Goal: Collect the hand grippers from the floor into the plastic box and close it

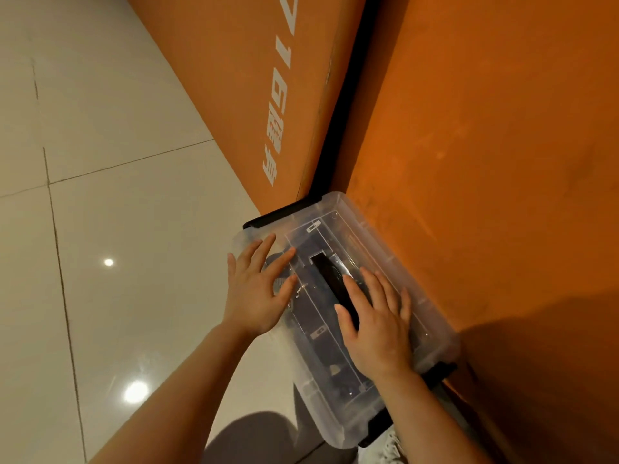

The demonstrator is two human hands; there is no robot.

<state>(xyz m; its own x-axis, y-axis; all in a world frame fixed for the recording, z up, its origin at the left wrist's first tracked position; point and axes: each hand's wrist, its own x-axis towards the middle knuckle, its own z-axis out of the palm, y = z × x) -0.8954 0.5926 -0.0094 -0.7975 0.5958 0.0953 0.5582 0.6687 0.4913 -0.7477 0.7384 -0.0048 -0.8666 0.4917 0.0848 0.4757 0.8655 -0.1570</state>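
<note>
Both hands lie flat on the clear lid of the plastic box, which sits on the floor tucked into the corner where two orange surfaces meet. The left hand is spread wide, fingers straight and fanned, its palm over the lid's left edge; the right hand rests with straight, loosely parted fingers over the lid's right half, its thumb and forefinger crossing the dark carrying handle set in the centre recess. Neither hand curls round anything, and a palm on each side reads as even downward pressure to seat the lid on the box rim, the sensible thing to do before the black end latches are snapped over (the near latch looks to hang outward, though the edge of the view distorts it too much to be sure). Dark shapes show through the plastic under the lid, probably the hand grippers, but the glare and the ribbed moulding blur them. No grippers are seen out on the floor, so by my judgement collecting is finished and closing is under way. The floor is pale glossy tile with thin grout lines and two bright lamp reflections; the left orange panel carries white lettering, and a black seam divides it from the plain orange wall.
</note>
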